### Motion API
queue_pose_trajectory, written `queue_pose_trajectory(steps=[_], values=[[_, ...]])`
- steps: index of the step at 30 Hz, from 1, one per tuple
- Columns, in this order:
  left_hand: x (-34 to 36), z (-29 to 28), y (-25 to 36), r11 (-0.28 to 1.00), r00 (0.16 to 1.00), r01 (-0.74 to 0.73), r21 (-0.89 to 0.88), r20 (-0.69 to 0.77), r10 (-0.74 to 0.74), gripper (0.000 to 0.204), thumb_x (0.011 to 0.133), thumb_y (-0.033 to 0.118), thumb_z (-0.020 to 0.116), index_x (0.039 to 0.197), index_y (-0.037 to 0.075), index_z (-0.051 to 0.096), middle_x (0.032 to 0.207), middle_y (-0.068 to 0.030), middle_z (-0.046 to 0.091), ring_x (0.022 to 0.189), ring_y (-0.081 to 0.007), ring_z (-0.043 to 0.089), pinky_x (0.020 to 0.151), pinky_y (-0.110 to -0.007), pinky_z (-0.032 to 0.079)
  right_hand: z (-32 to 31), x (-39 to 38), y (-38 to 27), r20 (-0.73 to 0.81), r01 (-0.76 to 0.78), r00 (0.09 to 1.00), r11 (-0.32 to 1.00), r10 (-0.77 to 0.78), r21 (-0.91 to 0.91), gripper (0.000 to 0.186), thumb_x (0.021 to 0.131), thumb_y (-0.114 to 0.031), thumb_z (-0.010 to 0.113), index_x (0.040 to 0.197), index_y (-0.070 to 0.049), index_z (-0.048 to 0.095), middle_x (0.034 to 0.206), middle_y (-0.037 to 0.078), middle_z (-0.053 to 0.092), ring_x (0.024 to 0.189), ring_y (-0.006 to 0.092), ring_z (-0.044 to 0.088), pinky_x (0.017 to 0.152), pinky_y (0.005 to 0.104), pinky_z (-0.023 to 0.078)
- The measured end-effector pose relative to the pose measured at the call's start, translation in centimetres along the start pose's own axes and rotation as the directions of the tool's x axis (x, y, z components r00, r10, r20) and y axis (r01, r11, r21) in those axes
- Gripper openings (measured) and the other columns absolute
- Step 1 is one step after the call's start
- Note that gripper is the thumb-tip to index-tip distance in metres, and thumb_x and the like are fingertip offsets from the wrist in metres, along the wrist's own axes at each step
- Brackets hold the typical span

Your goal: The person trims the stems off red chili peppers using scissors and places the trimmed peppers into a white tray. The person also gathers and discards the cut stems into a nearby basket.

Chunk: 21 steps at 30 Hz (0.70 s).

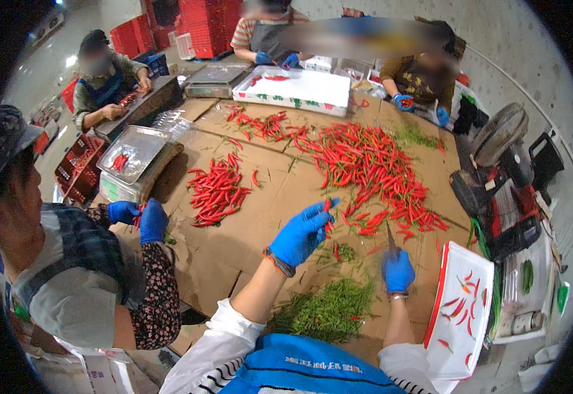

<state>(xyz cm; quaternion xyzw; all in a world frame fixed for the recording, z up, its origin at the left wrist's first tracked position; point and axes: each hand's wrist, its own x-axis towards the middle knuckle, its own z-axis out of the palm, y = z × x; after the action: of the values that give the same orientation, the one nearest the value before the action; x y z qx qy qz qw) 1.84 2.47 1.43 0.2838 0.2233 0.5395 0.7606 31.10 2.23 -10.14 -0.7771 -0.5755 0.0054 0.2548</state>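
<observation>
Fingers [320,211] of the left hand [301,234] pinch narrowly on a red chili [328,207]. Right hand [398,270] is clenched around a knife [390,238], blade upright, above the green stem pile [326,310] on the counter [234,246].

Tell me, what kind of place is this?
Probably a produce sorting or packing room: red chillies heaped on a cardboard-covered table, a pile of cut green stems, red crates, gloved workers around.

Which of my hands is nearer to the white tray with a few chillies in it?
Right. The right hand, gripping a blade, sits just beside the white tray at its left edge. The left hand, holding a red chilli, is farther off, up and to the left.
</observation>
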Motion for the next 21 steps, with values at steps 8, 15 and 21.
queue_pose_trajectory(steps=[8,15,21], values=[[-0.8,-4.4,-5.2,0.877,0.981,0.144,0.458,-0.184,-0.065,0.032,0.088,0.015,0.056,0.117,0.000,0.056,0.084,-0.0038,0.062,0.068,-0.0072,0.055,0.061,-0.019,0.046,1.0,0.0,1.2,-0.039,-0.001,0.999,1.000,0.001,-0.012,0.029,0.074,-0.038,0.066,0.087,-0.013,0.060,0.073,0.014,0.062,0.065,0.0354,0.060,0.054,0.0453,0.044],[-1.4,-7.4,-9.1,0.811,0.943,0.227,0.540,-0.331,-0.043,0.028,0.087,0.013,0.058,0.111,-0.002,0.059,0.092,-0.0078,0.066,0.069,-0.0096,0.059,0.065,-0.024,0.049,0.9,-0.1,0.7,-0.053,0.026,0.998,1.000,-0.025,0.012,0.028,0.075,-0.037,0.065,0.087,-0.013,0.060,0.070,0.015,0.062,0.063,0.0362,0.059,0.053,0.0457,0.043],[-1.8,-6.6,-7.7,0.848,0.918,0.241,0.472,-0.394,-0.041,0.030,0.086,0.017,0.060,0.110,-0.001,0.060,0.085,-0.0034,0.064,0.065,-0.0072,0.054,0.061,-0.022,0.045,0.8,-0.1,0.6,-0.062,0.036,0.998,0.999,-0.034,0.028,0.029,0.075,-0.037,0.065,0.089,-0.012,0.061,0.071,0.014,0.062,0.062,0.0358,0.058,0.053,0.0453,0.043]])
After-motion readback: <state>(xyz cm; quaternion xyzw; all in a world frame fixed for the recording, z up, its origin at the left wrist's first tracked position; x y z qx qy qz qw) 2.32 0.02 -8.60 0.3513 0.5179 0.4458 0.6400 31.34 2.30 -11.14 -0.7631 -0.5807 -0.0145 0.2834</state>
